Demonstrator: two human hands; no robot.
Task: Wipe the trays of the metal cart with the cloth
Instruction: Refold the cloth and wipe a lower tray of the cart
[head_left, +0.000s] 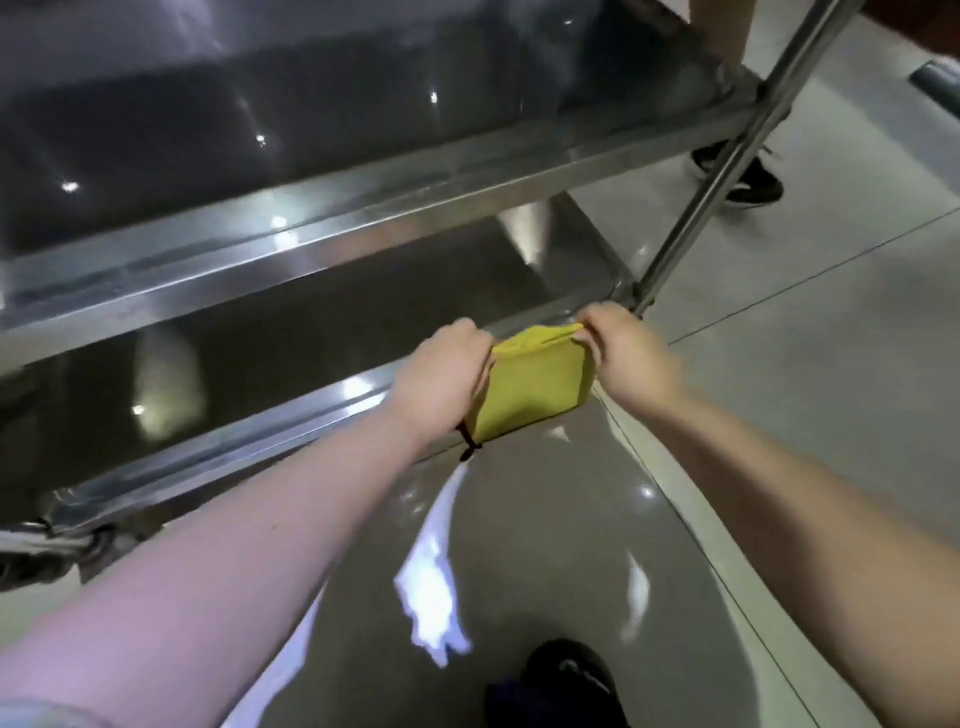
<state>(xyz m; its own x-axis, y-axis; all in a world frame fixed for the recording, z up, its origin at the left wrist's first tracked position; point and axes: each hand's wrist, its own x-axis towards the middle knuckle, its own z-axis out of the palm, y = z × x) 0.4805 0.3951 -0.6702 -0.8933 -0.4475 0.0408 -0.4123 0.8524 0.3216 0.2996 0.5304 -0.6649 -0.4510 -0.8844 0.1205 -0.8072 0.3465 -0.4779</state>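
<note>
Holding folded yellow cloth (535, 387) between both hands: left hand (441, 374) fingers curled round its left edge, right hand (628, 353) pinching the top corner. Lower tray (311, 332) lies just beyond the fingertips, untouched by the cloth. Upper tray (363, 171) further beyond; wiped or not, cannot tell.

The folded yellow cloth (535, 387) is hanging between two hands, the left hand (441, 374) gripping its left edge and the right hand (631, 358) pinching its top right corner, over the near right corner of the lower steel tray (322, 332). The upper steel tray (395, 176) is sitting above and behind. The round steel post (711, 189) is rising at the right, with a black shoe (753, 182) standing behind it on the pale tiled floor (831, 415).
</note>
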